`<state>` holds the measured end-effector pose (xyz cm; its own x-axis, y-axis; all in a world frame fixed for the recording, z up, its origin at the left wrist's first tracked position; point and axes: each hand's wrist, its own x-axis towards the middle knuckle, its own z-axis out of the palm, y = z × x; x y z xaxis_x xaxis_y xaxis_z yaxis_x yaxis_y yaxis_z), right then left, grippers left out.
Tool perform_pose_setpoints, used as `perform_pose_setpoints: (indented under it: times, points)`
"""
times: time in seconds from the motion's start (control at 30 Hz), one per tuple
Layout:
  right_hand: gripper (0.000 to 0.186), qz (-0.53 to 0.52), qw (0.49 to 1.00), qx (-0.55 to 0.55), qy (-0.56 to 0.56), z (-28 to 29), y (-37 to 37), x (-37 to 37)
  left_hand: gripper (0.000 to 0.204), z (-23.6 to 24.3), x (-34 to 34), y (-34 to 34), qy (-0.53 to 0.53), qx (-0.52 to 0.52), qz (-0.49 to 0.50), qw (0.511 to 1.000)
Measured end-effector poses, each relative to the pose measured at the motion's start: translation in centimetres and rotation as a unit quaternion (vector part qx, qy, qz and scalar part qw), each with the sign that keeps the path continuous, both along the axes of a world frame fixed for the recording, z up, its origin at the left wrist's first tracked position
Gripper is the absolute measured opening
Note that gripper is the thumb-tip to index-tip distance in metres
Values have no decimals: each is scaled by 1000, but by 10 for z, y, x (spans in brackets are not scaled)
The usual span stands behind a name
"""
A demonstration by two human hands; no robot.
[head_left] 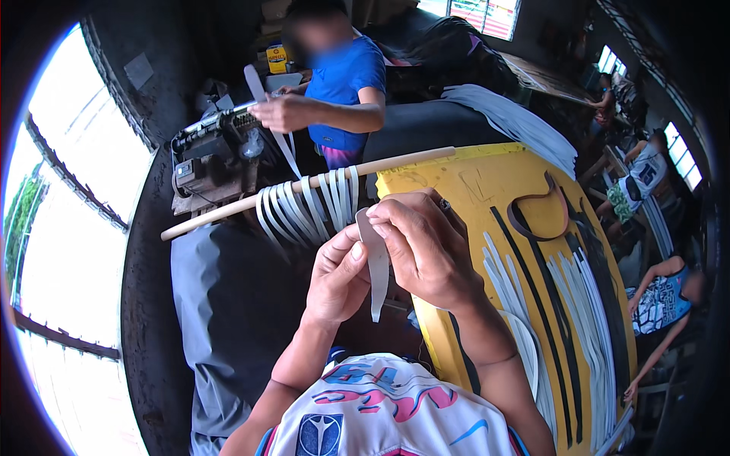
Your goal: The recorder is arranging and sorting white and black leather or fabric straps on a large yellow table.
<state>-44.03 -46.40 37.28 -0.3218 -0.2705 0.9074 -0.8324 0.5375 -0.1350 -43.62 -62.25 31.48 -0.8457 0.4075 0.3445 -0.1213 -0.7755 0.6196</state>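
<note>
Just above my torso, my left hand (342,277) grips a pale, tapered strip (377,285) from the left, thumb raised along its edge. The fingertips of my right hand (422,251) pinch the strip's rounded upper end, and its narrow end hangs down between my wrists. Beyond my hands, a wooden rod (213,213) lies slanting, with several pale strap loops (304,209) hung over it. To the right, a yellow tabletop (475,178) carries long pale strips (570,319), black strips (563,342) and a curved brown strap (561,216).
A co-worker in blue (342,76) holds another pale strip (255,83) beside a bench machine (198,152). Grey sheeting (213,319) drapes at my left by a bright opening (68,190). More pale strips (509,121) lie at the back. Other workers (646,175) are along the right.
</note>
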Motion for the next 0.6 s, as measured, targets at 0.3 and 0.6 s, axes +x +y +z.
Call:
perform_pose_setpoints:
  times: [0.3, 0.6]
  points:
    - [40, 34, 994, -67, -75, -2, 0, 5, 39, -4, 0, -4, -38, 12, 26, 999]
    - [52, -3, 999, 7, 53, -5, 6, 3, 40, -8, 2, -3, 23, -3, 48, 999]
